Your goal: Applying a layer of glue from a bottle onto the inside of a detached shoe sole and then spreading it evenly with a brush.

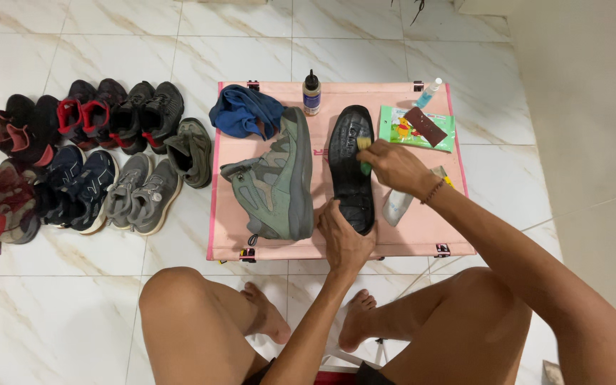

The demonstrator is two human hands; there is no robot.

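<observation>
Lying sole-up on pink mat (422, 228) beside its mate, grey-green hiking boot (351, 167) looks stiff, fairly heavy; left hand (344, 239) pins heel, right hand (393, 165) clamps small brush (364, 147) on tread; hold at heel/toe.

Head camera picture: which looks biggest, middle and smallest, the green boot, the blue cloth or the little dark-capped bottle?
Largest to smallest, as they look:
1. green boot, lying on its side on the pink table
2. blue cloth, bunched up
3. little bottle
All three sit on the table at similar distance, so the order seems safe.
</observation>
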